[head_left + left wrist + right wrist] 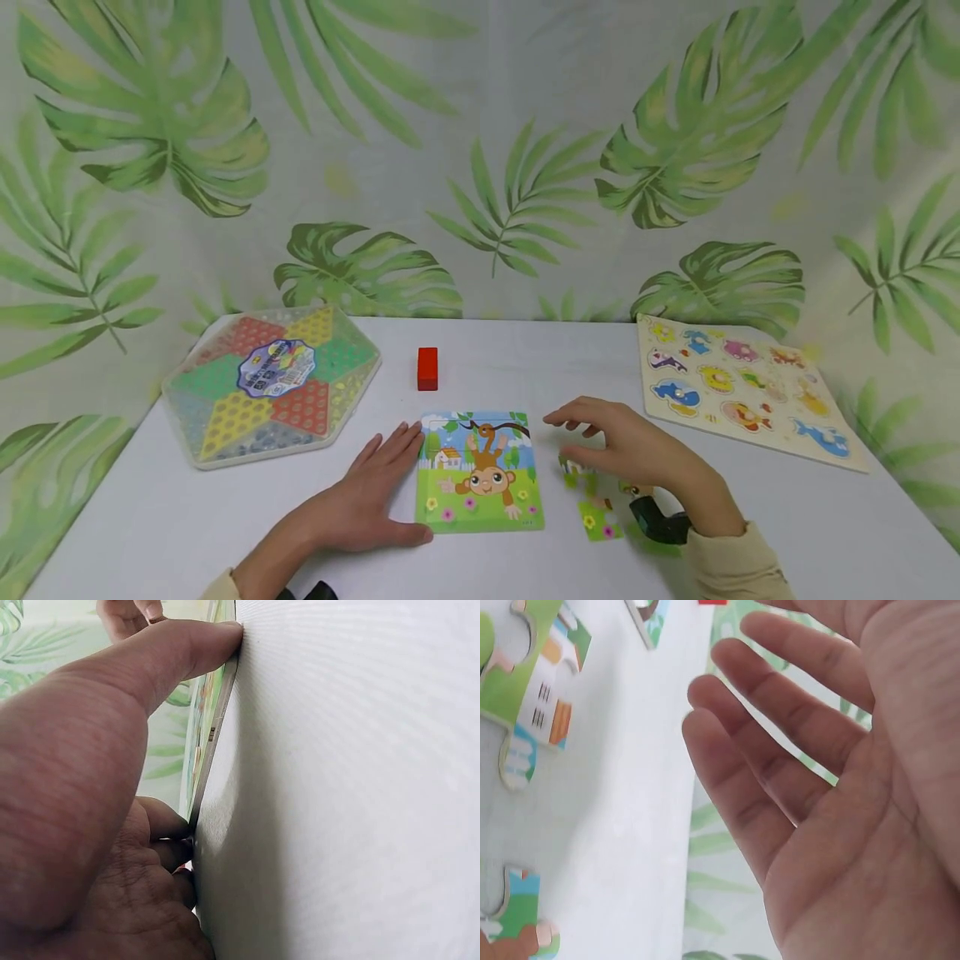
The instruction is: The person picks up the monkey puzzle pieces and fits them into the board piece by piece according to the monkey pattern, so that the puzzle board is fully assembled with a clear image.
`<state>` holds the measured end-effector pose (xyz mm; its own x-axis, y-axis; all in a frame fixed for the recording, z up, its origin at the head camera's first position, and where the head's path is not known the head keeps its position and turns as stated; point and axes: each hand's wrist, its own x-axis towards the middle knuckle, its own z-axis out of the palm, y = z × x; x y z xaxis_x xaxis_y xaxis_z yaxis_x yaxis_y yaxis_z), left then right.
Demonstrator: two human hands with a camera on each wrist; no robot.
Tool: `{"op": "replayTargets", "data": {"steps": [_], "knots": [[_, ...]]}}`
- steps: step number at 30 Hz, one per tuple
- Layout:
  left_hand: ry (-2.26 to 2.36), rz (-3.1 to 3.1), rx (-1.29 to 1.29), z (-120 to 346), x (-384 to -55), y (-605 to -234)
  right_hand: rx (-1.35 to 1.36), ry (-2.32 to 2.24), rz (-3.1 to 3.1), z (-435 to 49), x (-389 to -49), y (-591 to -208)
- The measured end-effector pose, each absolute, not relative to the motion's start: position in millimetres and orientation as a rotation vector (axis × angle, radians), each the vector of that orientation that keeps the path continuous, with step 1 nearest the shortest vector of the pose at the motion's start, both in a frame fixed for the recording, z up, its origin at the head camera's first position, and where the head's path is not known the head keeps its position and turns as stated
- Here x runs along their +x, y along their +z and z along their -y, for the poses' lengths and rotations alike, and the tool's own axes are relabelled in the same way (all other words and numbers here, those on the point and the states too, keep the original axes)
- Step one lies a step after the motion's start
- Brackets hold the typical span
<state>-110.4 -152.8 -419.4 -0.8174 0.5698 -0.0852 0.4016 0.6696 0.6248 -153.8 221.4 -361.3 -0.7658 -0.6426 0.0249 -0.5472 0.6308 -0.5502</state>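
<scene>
Two hands, neither pinching anything. Down at lower centre, my left hand [367,504] lies along the left side of the monkey board [482,477], thumb spread wide at its bottom left corner, fingers pretty straight up near the top left one. My right hand [630,442] hovers right of that, fingers loosely bent with small gaps, above the loose puzzle pieces [596,521]. Those look thin, light and stiff, so I'd pick them up by opposite edges and baby the skinny knobs, probably the first bits to bend or peel.

Board's flat, just below centre. Rigid but light, I reckon, and likely to skid on the white tabletop [465,575], so I'd brace or lift it by the sides; the printed face looks kinda slick.

Past it sits a red block [427,369], then a star-pattern game board [292,412] at left and an animal board [785,414] at right.
</scene>
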Motion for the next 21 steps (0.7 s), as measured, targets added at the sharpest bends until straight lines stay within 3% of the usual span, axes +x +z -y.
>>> {"op": "replayTargets", "data": {"steps": [21], "knots": [[0.862,-2.614,0.761,151.4,-109.6,-419.5,-0.799,-0.895,-2.570,-248.1,-163.3,-380.5]]}}
